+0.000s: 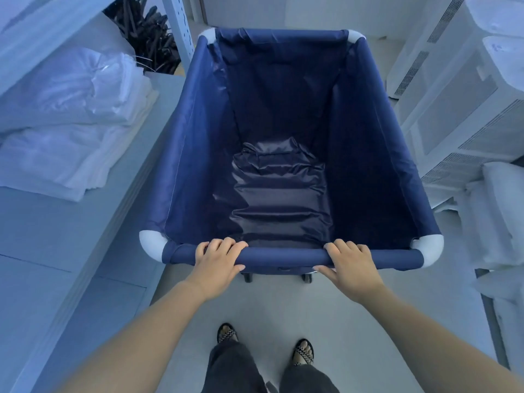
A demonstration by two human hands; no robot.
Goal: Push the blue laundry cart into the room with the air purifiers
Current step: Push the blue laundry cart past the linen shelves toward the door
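Both hands, left hand (218,259) and right hand (350,263), have fingers (226,243) curled tight over the near rail of the blue laundry cart (198,154); air purifiers (453,109) stand at 2 o'clock, folded linens (71,114) at 9.

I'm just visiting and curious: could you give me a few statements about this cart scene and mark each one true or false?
1. Both hands hold the near rail of the blue laundry cart. True: the left hand and right hand each wrap it.
2. The cart is full of towels. False: only its dark lining shows inside.
3. Folded white linens lie on the shelf to the person's left. True.
4. The white air purifiers stand on the left. False: they stand on the right.
5. Dark hangers are piled at the far left, past the linens. True.
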